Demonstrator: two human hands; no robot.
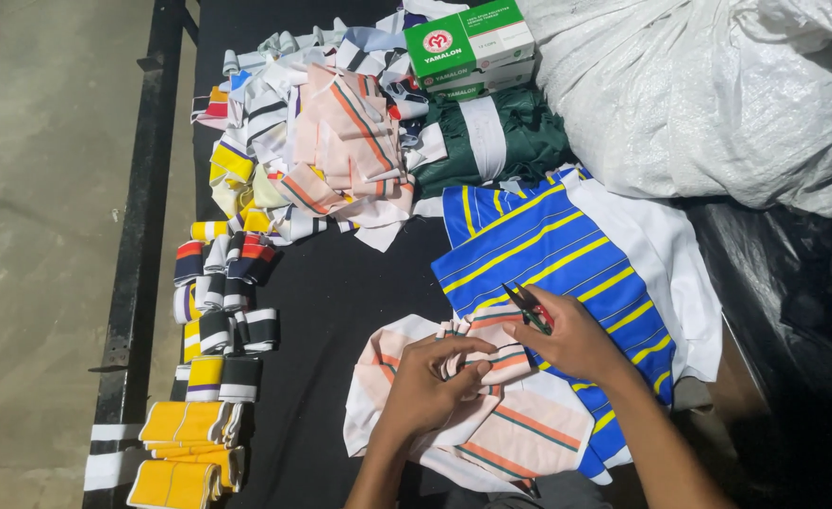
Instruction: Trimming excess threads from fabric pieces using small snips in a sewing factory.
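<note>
Left hand (430, 382) curled with fingers (472, 369) pinching a folded peach striped fabric piece (491, 363), lying on the black desk (340, 292) just left of the blue-and-yellow striped garment (548, 254). Right hand (576, 339) closed around small thread snips (526, 306), resting over that garment's lower left edge, touching the peach piece.

A garment workshop is shown; a black worktable (340, 292) is heaped with striped fabric offcuts (321, 151); folded collar pieces (218, 320) are stacked alongside.
</note>
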